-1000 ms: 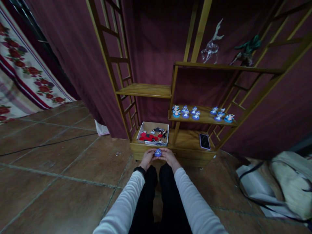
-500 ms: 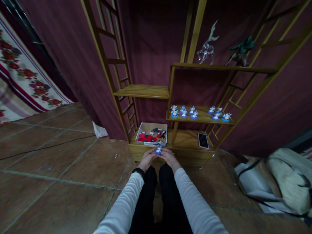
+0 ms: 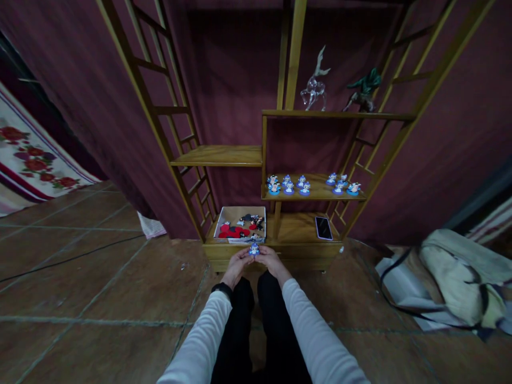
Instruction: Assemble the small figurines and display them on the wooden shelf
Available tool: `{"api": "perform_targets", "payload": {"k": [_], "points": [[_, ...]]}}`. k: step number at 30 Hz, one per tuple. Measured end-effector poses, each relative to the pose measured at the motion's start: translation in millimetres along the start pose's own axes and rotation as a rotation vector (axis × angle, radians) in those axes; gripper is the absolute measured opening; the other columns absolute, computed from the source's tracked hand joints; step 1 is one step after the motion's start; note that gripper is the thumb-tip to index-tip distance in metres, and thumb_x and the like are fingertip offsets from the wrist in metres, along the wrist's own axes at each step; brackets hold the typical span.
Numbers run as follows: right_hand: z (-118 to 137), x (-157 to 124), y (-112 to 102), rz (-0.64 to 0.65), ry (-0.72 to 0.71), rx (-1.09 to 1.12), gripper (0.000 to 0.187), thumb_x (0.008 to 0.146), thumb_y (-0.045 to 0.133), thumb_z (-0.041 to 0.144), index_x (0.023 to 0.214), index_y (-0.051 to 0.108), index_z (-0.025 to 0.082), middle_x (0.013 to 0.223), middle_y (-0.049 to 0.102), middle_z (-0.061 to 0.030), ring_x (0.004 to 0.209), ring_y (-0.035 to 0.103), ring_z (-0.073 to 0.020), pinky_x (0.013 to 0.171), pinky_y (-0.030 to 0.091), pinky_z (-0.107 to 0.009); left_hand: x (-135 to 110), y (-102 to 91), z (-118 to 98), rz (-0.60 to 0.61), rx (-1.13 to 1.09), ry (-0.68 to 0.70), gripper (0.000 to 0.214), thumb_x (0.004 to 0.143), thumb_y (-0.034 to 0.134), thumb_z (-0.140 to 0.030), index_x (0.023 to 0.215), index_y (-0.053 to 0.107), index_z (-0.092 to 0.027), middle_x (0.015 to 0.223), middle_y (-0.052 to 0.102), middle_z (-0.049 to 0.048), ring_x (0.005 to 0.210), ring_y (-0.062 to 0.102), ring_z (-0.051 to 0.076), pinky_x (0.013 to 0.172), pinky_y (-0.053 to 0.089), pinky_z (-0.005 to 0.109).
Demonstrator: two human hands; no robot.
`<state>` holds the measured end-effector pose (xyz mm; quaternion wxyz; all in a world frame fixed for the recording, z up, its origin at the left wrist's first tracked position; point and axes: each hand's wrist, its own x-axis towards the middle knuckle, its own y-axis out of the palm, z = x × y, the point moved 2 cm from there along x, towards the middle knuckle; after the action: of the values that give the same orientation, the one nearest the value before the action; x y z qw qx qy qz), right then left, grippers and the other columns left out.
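Left hand [image 3: 236, 262], right hand [image 3: 271, 259]: fingertips together, both pinching small blue figurine [image 3: 254, 249] between them. Figurine stood upright, equally near each hand, just in front of open box [image 3: 241, 209] on bottom shelf [image 3: 298, 226]; phone [image 3: 323, 228] lay further right

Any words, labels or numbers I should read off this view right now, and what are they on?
No text can be read anywhere in this view.
phone: screen dark, nothing showing.
cardboard box: no print visible at this size.
blue figurine, held between left hand and right hand: too small to show any marking.
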<state>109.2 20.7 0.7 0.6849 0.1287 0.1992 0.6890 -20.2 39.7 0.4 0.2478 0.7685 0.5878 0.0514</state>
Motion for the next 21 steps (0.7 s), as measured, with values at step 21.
{"api": "perform_targets", "payload": {"k": [21], "points": [[2.6, -5.5, 1.2, -0.016, -0.033, -0.018, 0.046, 0.048, 0.078, 0.035, 0.088, 0.066, 0.018, 0.084, 0.066, -0.0035, 0.079, 0.062, -0.0193, 0.083, 0.045, -0.040, -2.4, 2.5, 0.2, 0.021, 0.011, 0.012, 0.042, 0.051, 0.079, -0.017, 0.091, 0.068, -0.011, 0.080, 0.070, 0.0080, 0.070, 0.062, 0.013, 0.069, 0.046, 0.024]]}}
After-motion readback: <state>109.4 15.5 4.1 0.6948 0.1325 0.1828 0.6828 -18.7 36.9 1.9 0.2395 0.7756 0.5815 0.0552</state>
